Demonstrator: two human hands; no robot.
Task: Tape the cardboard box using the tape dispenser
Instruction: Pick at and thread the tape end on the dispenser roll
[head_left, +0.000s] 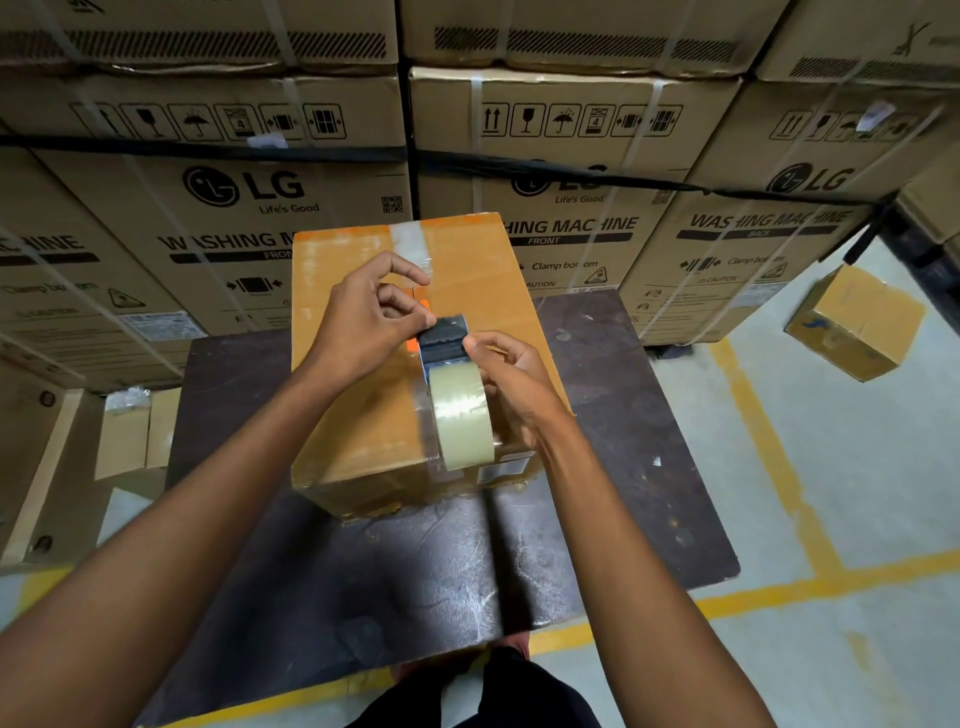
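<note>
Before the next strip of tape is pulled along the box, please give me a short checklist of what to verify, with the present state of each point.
1. Cardboard box sits fully on the dark table: ok.
2. Top flaps closed flat: ok.
3. Right hand holds the tape dispenser: ok.
4. Left hand pinches at the dispenser's front edge: ok.
5. Free tape end actually caught: cannot tell.
6. Tape roll has enough tape: ok.

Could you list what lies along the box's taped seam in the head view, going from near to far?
Tape roll → dispenser blade, with the right hand on the dispenser → left hand fingers pinching at the blade → strip of tape at the box far edge.
</note>
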